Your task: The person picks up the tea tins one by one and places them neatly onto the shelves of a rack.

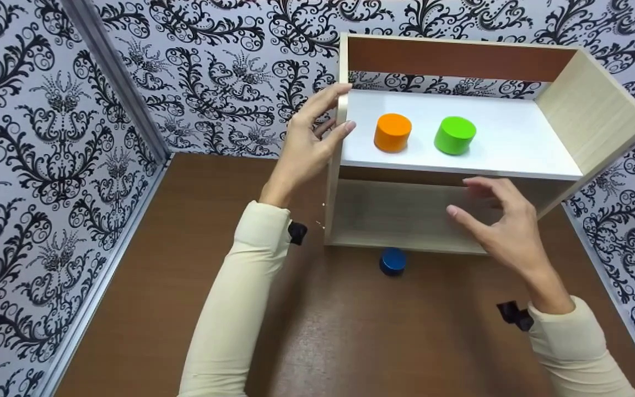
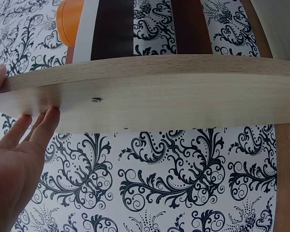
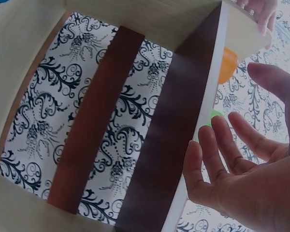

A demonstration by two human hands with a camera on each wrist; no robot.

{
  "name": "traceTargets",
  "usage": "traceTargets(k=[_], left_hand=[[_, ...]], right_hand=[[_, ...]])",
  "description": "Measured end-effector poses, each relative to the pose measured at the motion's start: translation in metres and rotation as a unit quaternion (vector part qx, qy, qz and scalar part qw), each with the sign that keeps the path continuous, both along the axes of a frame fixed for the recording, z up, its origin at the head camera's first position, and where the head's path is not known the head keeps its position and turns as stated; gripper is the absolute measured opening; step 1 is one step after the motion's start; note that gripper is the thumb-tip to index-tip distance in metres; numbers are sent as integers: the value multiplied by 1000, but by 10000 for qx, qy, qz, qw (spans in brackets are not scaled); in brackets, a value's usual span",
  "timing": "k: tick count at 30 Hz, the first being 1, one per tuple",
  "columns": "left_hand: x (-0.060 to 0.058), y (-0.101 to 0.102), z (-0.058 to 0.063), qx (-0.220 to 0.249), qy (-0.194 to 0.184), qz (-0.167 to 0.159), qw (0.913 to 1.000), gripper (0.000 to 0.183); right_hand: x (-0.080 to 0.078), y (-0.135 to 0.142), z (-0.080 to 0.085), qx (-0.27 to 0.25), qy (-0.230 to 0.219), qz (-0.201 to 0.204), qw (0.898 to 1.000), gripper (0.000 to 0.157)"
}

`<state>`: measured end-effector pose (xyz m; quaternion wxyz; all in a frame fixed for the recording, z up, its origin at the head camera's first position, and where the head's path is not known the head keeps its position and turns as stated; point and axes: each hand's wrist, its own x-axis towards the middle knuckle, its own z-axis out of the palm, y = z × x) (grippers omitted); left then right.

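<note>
A small wooden shelf unit [image 1: 598,105] with a white upper shelf stands against the wall. My left hand [image 1: 309,138] grips its left side panel [image 2: 174,96]; in the left wrist view the fingertips press the outer face and the thumb lies over the edge. On the white shelf [image 1: 510,132] are an orange cylinder [image 1: 393,133] and, to its right, a green cylinder [image 1: 455,135]. My right hand [image 1: 507,226] hovers in front of the lower opening, fingers loosely bent and apart, holding nothing. A blue cylinder [image 1: 393,261] rests on the brown surface before the unit.
The brown surface [image 1: 185,264] stretches around and in front of the unit. Patterned walls [image 1: 229,71] enclose it at the back and both sides. A reddish-brown back rail [image 1: 461,58] spans the unit's top, and a pale bottom board [image 1: 394,215] forms its lower level.
</note>
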<state>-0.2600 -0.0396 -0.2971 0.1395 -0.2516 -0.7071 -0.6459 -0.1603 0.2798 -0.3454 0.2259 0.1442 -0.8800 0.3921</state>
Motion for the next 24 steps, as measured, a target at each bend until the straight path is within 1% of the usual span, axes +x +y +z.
traceTargets(k=[3,8,13,20,24], left_hand=[[0,0,0,57,-29,-21,10000,54],[1,0,1,18,-33,-7,10000,54],[1,0,1,11,-9,-3,10000,53],[0,0,0,-86,58,66,9999,53],[1,1,1,-51,-12,39,10000,53]], right_hand=[[2,-1,-7,-28,-58,28,10000,48],[5,-3,-18,-89,-250,152,9995,50],[5,-5,-28,-61,-316,245,9992,51],[6,-8,-40,42,-531,245,9983,53],[7,-9,-47,59,-683,256,9973,55]])
